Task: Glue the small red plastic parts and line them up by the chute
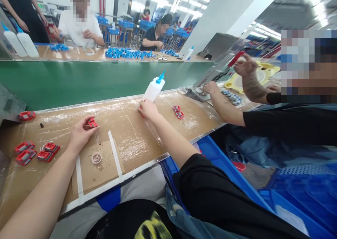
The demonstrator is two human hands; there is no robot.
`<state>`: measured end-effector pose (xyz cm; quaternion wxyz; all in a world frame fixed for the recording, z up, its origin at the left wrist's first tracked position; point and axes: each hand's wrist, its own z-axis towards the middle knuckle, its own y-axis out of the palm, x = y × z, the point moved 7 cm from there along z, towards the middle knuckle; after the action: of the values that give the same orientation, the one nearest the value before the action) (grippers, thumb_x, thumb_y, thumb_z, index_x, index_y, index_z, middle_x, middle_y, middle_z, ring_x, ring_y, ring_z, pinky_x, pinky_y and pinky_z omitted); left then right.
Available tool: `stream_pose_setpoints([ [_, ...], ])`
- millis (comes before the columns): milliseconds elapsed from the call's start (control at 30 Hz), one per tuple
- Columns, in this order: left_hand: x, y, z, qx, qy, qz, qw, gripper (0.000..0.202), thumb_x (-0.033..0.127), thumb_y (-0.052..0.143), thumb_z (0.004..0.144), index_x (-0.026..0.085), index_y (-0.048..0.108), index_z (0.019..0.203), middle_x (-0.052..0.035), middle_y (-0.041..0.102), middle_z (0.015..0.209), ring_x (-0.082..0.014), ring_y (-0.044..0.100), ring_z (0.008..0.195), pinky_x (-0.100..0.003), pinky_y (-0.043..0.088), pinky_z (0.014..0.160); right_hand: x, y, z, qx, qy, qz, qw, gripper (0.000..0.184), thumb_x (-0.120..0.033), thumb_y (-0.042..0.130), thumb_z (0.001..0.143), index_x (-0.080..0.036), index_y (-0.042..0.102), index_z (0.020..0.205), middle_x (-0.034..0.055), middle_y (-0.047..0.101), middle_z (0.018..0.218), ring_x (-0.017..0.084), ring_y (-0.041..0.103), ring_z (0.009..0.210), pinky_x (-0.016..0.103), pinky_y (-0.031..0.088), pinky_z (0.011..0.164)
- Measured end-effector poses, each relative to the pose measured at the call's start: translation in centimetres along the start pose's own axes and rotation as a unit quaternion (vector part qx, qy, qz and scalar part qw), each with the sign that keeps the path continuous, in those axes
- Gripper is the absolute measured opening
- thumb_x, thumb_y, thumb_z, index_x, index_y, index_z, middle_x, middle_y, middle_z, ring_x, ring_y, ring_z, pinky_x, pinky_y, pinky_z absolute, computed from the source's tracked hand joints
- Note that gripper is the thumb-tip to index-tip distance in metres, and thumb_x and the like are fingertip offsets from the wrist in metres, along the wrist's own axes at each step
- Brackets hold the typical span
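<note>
On the tabletop (126, 126), through the head view, I see my left hand (80, 135) closed narrowly on a red part (91, 122). Thumb and fingertips pinch it where it rests on the brown surface. The fingers cover its near edge, so I cannot make out its full shape.

My right hand (149, 109) is wrapped around the bottom of a white squeeze bottle (154, 88), which tilts away from the hand with its blue nozzle up and to the right. The bottle's base is hidden under the fingers.

Just right of that hand lie two red pieces (178, 111), side by side and apart from the fingers. Well left of the left hand sits a cluster of red parts (37, 153). Nearer me than that hand, a small clear ring (96, 158) lies on a cardboard patch (105, 168). Beyond both hands runs a green belt (79, 81).

At the far right a co-worker's hand (246, 66) holds up something red, mostly covered by its fingers. My sleeve and lap cut off the tabletop's near edge.
</note>
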<state>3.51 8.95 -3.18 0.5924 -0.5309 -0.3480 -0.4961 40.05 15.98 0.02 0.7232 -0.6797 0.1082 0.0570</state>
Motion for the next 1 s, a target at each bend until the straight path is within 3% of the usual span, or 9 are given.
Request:
stream_pose_setpoints([
  [133, 0.1, -0.1, -0.3, -0.005, -0.009, -0.013, 1.000, 0.058, 0.045, 0.084, 0.078, 0.025, 0.067, 0.130, -0.0087, 0.073, 0.124, -0.0267, 0.073, 0.108, -0.046, 0.057, 0.105, -3.7, 0.5, -0.5, 0.031, -0.052, 0.081, 0.995, 0.016, -0.022, 0.059, 0.099, -0.010, 0.068, 0.103, 0.0198, 0.066, 0.117, 0.026, 0.059, 0.114, 0.036, 0.045, 0.100],
  [267, 0.2, -0.2, -0.3, 0.000, 0.007, -0.028, 1.000, 0.063, 0.048, 0.084, 0.078, 0.025, 0.062, 0.132, -0.0108, 0.069, 0.133, -0.0265, 0.072, 0.111, -0.048, 0.057, 0.105, -11.3, 3.1, -1.7, 0.010, -0.140, 0.217, 0.966, 0.034, -0.040, 0.038, 0.110, -0.017, 0.063, 0.109, 0.0045, 0.070, 0.095, 0.013, 0.062, 0.082, 0.024, 0.050, 0.075],
  [333, 0.1, -0.3, -0.4, 0.008, 0.003, -0.024, 1.000, 0.062, 0.049, 0.085, 0.077, 0.024, 0.062, 0.129, -0.0108, 0.071, 0.129, -0.0262, 0.074, 0.106, -0.046, 0.059, 0.099, -14.9, 4.4, -2.8, 0.000, -0.181, 0.354, 0.918, 0.043, -0.051, 0.034, 0.109, -0.019, 0.063, 0.104, 0.0015, 0.067, 0.087, 0.011, 0.058, 0.071, 0.022, 0.047, 0.064],
  [467, -0.3, -0.2, -0.5, 0.007, -0.019, -0.008, 1.000, 0.060, 0.050, 0.086, 0.075, 0.023, 0.067, 0.124, -0.0095, 0.076, 0.111, -0.0271, 0.075, 0.097, -0.044, 0.061, 0.090, -18.6, 7.3, -4.8, -0.076, -0.168, 0.607, 0.773, 0.051, -0.070, 0.056, 0.093, -0.020, 0.062, 0.092, -0.0026, 0.058, 0.073, 0.008, 0.044, 0.053, 0.021, 0.035, 0.048],
  [533, -0.2, -0.1, -0.6, 0.006, -0.012, -0.005, 1.000, 0.061, 0.049, 0.084, 0.077, 0.023, 0.067, 0.129, -0.0090, 0.076, 0.112, -0.0262, 0.074, 0.097, -0.043, 0.060, 0.092, -18.8, 8.5, -5.4, -0.124, -0.141, 0.653, 0.734, 0.055, -0.074, 0.064, 0.085, -0.020, 0.061, 0.087, -0.0046, 0.054, 0.066, 0.006, 0.037, 0.047, 0.021, 0.031, 0.043],
  [600, 0.0, 0.1, -0.6, 0.002, -0.005, 0.000, 1.000, 0.061, 0.049, 0.082, 0.080, 0.024, 0.066, 0.134, -0.0087, 0.075, 0.117, -0.0243, 0.073, 0.098, -0.042, 0.058, 0.094, -18.3, 8.7, -5.8, -0.141, -0.128, 0.675, 0.713, 0.056, -0.074, 0.068, 0.082, -0.019, 0.062, 0.087, -0.0054, 0.052, 0.063, 0.006, 0.037, 0.045, 0.022, 0.033, 0.041],
  [800, 0.0, 0.7, -0.8, -0.013, -0.016, -0.003, 1.000, 0.066, 0.046, 0.086, 0.077, 0.025, 0.065, 0.136, -0.0073, 0.076, 0.107, -0.0226, 0.072, 0.090, -0.040, 0.058, 0.086, -17.5, 7.9, -6.5, -0.161, -0.146, 0.670, 0.710, 0.045, -0.061, 0.073, 0.086, -0.019, 0.069, 0.101, -0.0026, 0.058, 0.071, 0.010, 0.053, 0.059, 0.025, 0.050, 0.053],
  [1000, -0.1, 0.8, -0.9, -0.013, -0.011, -0.012, 1.000, 0.053, 0.047, 0.085, 0.078, 0.023, 0.071, 0.123, -0.0057, 0.077, 0.100, -0.0213, 0.071, 0.086, -0.037, 0.058, 0.081, -17.6, 7.2, -6.8, -0.108, -0.203, 0.619, 0.751, 0.036, -0.053, 0.075, 0.088, -0.021, 0.073, 0.106, -0.0009, 0.064, 0.079, 0.010, 0.054, 0.060, 0.027, 0.048, 0.057],
])
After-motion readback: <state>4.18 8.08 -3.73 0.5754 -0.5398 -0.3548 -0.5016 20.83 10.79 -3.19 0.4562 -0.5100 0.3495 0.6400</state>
